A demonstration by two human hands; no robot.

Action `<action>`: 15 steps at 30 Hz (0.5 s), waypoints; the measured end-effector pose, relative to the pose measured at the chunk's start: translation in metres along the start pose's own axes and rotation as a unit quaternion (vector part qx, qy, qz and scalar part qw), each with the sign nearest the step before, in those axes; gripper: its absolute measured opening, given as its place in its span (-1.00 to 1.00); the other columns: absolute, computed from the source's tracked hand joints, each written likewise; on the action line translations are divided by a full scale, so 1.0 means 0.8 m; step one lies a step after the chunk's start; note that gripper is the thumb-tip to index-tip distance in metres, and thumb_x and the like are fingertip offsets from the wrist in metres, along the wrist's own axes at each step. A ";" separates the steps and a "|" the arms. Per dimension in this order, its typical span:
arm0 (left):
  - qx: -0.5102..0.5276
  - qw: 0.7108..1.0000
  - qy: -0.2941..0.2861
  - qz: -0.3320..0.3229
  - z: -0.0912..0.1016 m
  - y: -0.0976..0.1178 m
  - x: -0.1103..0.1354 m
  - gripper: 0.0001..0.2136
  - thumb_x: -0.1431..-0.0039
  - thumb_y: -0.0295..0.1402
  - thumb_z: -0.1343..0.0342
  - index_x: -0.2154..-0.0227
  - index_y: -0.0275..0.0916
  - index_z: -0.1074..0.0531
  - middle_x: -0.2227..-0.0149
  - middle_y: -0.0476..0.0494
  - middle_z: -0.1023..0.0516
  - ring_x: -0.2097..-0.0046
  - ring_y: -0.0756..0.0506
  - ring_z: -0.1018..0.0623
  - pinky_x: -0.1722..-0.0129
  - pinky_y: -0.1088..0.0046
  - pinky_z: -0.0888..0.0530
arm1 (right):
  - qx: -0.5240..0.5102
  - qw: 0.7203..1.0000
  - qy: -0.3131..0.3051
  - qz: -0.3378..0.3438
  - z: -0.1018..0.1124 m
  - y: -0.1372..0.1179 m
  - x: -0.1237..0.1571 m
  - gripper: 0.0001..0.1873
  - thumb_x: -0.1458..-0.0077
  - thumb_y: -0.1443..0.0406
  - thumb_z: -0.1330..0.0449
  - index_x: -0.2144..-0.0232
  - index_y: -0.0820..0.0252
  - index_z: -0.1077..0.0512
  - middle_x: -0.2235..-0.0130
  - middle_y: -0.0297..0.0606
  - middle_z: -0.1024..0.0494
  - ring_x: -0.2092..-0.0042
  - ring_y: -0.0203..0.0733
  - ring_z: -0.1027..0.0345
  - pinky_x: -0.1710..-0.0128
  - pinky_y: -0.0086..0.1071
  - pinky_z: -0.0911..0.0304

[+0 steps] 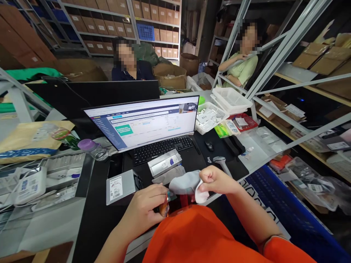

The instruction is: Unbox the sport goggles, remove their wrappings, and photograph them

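Note:
My left hand (149,204) is closed around what looks like a pair of glasses with an orange reflective lens (163,207), mostly hidden by my fingers and close to my body. In my closed right hand (214,180) is the white edge of a soft grey cloth (185,181), which stretches left towards the glasses. Behind it, another grey cloth piece (169,176) lies on the desk. An open silver box (164,164) stands just beyond. Left of it is a second silver box (120,187) with a white label picturing glasses.
A monitor (148,120), keyboard (161,150) and mouse (209,146) are at the back. A barcode scanner (222,163) lies right of my right hand. A purple-lidded bottle (93,149) and a parts tray (55,179) stand left; white baskets (210,117) back right. Two people sit beyond.

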State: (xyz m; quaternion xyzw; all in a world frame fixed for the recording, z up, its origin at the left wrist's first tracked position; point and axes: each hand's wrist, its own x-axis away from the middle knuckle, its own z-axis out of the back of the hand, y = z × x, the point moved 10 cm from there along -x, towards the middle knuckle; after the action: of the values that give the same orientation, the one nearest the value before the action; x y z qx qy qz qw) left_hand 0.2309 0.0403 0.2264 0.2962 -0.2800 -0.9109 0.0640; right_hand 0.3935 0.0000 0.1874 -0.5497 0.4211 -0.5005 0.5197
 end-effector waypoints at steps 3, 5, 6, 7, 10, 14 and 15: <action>-0.040 0.999 -0.006 -0.012 -0.005 0.003 0.003 -0.82 -0.13 -0.61 -0.05 0.44 -0.20 -0.44 0.33 -0.01 -0.63 0.22 -0.02 -0.61 -0.02 0.36 -0.56 | -0.001 0.997 -0.073 -0.022 -0.034 0.006 -0.005 -0.36 0.13 0.10 -0.47 0.66 0.14 -0.04 0.59 -0.57 -0.04 0.54 -0.45 0.12 0.57 -0.50 0.14; -0.081 0.996 0.010 -0.025 -0.006 0.007 0.007 -0.82 -0.14 -0.62 -0.06 0.42 -0.20 -0.45 0.29 -0.01 -0.65 0.21 -0.02 -0.63 -0.05 0.34 -0.55 | -0.031 0.997 -0.057 -0.050 -0.037 0.016 -0.006 -0.34 0.14 0.10 -0.47 0.67 0.13 0.00 0.61 -0.59 0.00 0.54 -0.46 0.13 0.56 -0.50 0.12; -0.102 0.994 0.021 -0.035 -0.005 0.009 0.009 -0.83 -0.15 -0.61 -0.08 0.40 -0.21 -0.46 0.27 -0.01 -0.65 0.21 -0.02 -0.63 -0.05 0.33 -0.55 | -0.047 0.997 -0.031 -0.060 -0.032 0.021 -0.006 -0.31 0.15 0.09 -0.47 0.67 0.12 0.03 0.61 -0.59 0.02 0.55 -0.46 0.13 0.56 -0.50 0.11; -0.124 0.991 0.035 -0.044 -0.005 0.012 0.011 -0.84 -0.15 -0.61 -0.10 0.36 -0.22 -0.47 0.26 -0.02 -0.66 0.20 -0.03 -0.63 -0.04 0.33 -0.56 | -0.059 0.996 -0.001 -0.068 -0.026 0.025 -0.007 -0.30 0.17 0.09 -0.47 0.67 0.11 0.05 0.63 -0.60 0.02 0.55 -0.47 0.13 0.56 -0.50 0.10; -0.168 0.981 0.069 -0.069 -0.004 0.019 0.011 -0.83 -0.15 -0.61 -0.13 0.26 -0.24 -0.48 0.23 -0.07 -0.67 0.17 -0.06 -0.64 -0.02 0.30 -0.57 | -0.056 0.994 0.064 -0.071 -0.005 0.028 -0.011 -0.28 0.31 0.13 -0.53 0.69 0.12 0.03 0.66 -0.60 -0.03 0.57 -0.47 0.09 0.58 -0.52 0.15; -0.170 0.978 0.105 -0.063 0.000 0.017 0.007 -0.84 -0.16 -0.59 -0.14 0.25 -0.24 -0.49 0.24 -0.10 -0.67 0.17 -0.08 -0.65 0.00 0.29 -0.59 | -0.072 0.987 0.135 -0.041 0.027 0.019 -0.022 -0.27 0.42 0.18 -0.57 0.71 0.12 0.02 0.68 -0.59 -0.06 0.59 -0.48 0.07 0.58 -0.52 0.15; -0.162 0.978 0.119 -0.056 0.003 0.015 0.007 -0.85 -0.16 -0.58 -0.15 0.25 -0.23 -0.50 0.24 -0.10 -0.67 0.17 -0.09 -0.65 0.00 0.27 -0.60 | -0.080 0.982 0.170 -0.027 0.041 0.016 -0.022 -0.27 0.40 0.18 -0.56 0.71 0.12 0.01 0.68 -0.58 -0.09 0.60 -0.47 0.03 0.58 -0.52 0.14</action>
State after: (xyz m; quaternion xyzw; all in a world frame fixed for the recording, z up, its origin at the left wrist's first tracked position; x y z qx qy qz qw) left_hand 0.2241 0.0298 0.2317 0.4030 -0.1024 -0.9047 0.0928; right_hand 0.4241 0.0210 0.1741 -0.5076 0.5266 -0.5652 0.3816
